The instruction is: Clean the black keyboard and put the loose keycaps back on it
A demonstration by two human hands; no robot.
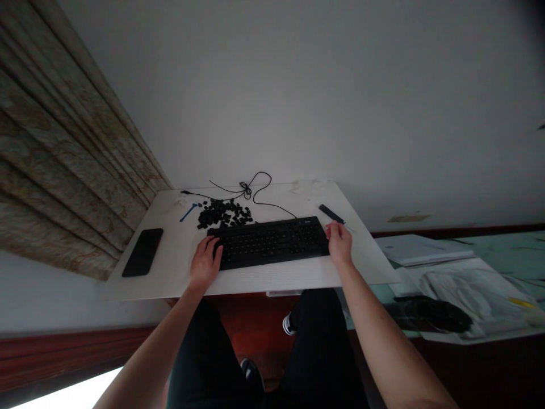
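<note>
A black keyboard (268, 244) lies slightly slanted on the white table, and its keybed looks dark and partly bare, though single keys are hard to make out. My left hand (206, 260) grips its left end, with fingers bent over the top and thumb on the near side. At the opposite end my right hand (340, 243) is closed, its thumb and fingertips against the right edge. Behind the keyboard's left half is a heap of loose black keycaps (221, 213). A dark flat strip (331, 214) lies just beyond my right hand.
A blue tool (188, 212) lies left of the keycaps. The keyboard's cable (268, 203) loops along the back, tied in a bundle. A black phone (142, 253) lies at the table's left. Papers and plastic bags (468, 289) cover a lower surface at right.
</note>
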